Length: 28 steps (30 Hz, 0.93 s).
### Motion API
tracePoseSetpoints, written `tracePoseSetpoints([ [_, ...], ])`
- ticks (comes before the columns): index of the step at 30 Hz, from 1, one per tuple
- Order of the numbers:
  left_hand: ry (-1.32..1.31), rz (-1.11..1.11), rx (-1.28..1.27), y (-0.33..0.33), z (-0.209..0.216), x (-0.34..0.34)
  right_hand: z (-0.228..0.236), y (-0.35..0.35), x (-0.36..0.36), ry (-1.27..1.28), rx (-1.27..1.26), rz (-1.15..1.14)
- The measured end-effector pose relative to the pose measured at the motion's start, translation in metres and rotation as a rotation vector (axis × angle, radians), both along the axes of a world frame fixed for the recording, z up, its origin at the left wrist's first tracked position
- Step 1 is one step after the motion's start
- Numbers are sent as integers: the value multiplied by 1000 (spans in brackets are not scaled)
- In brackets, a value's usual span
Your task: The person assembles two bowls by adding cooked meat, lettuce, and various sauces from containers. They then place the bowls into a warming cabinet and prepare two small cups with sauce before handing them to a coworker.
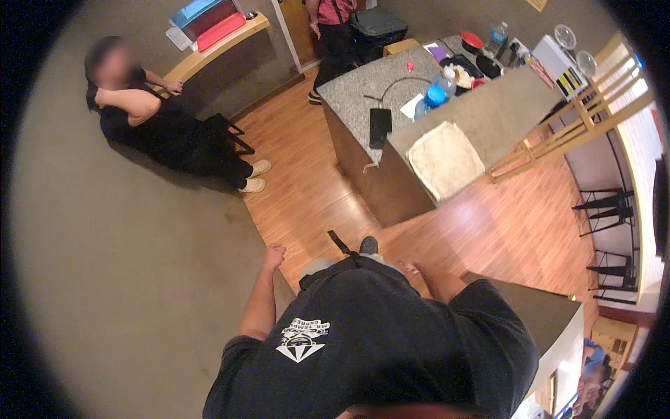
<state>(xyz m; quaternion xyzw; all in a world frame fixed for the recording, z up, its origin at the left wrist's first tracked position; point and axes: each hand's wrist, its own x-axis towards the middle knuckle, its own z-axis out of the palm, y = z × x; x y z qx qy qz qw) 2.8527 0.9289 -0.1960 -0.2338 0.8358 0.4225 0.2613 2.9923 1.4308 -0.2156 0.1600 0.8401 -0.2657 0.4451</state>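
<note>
My left hand (276, 255) hangs at my left side above the edge of the wall and floor. Its fingers are curled in and nothing shows in them. On the other side my right hand (410, 267) hangs low beside my hip, partly hidden by my forearm and shirt; how its fingers lie is unclear. A black strap (340, 242) sticks out from my waist between the two hands. Neither hand touches the counter (349, 94) ahead, where a folded cream cloth (445, 160) lies on the raised ledge and a black phone-like slab (380, 128) lies lower down.
A person in black (167, 140) leans by the left wall, near a shelf (209, 59) with red and blue trays. Another person (335, 35) stands at the back by a dark bin (377, 26). Bottles (434, 96) crowd the counter; a wooden chair (579, 115) stands right.
</note>
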Motion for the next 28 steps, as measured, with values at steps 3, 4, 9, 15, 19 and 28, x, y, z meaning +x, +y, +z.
tracePoseSetpoints([
  [3, 35, -49, 89, 40, 24, -65, 40, -60, -102, 157, -70, 280],
  [4, 47, -88, 152, 61, 34, -77, 59, -89, -138, 191, -71, 274],
  [9, 592, -743, 88, 162, 129, -211, 205, -195, -314, 1142, -266, 52],
  [15, 862, -409, 713, 171, 279, -378, 348, -143, -505, 1003, -1178, -996],
  [19, 648, -333, 688, 164, 333, -452, 395, -147, -558, 1083, -1103, -999],
  [28, 409, -657, 423, 150, 168, -631, 511, -96, -668, 2249, -1286, 133],
])
